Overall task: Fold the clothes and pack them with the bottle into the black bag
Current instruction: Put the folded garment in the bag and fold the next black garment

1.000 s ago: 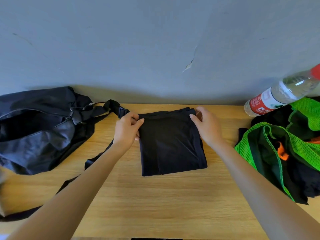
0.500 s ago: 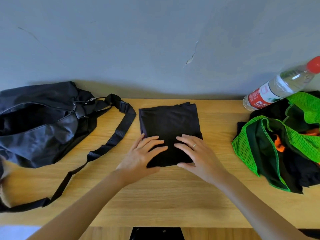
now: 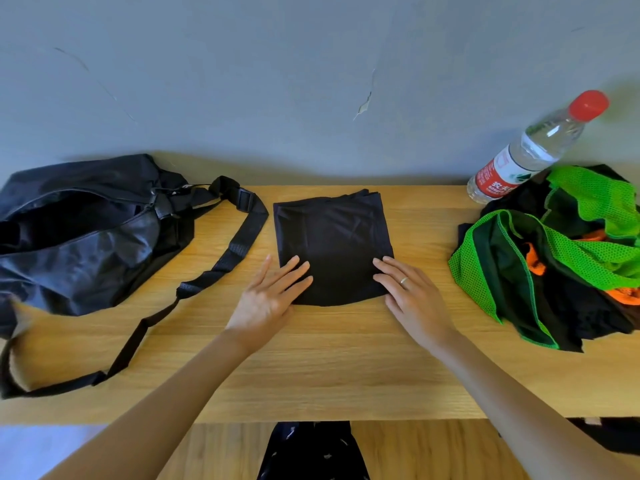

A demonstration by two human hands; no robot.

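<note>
Both hands have slid apart to the near corners of the folded black garment; the left hand and right hand, flat and gripping nothing, should press outward evenly to flatten it.

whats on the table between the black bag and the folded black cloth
In the head view, only the bag's black strap lies between the black bag and the folded black cloth; the rest is bare wooden table.
</note>
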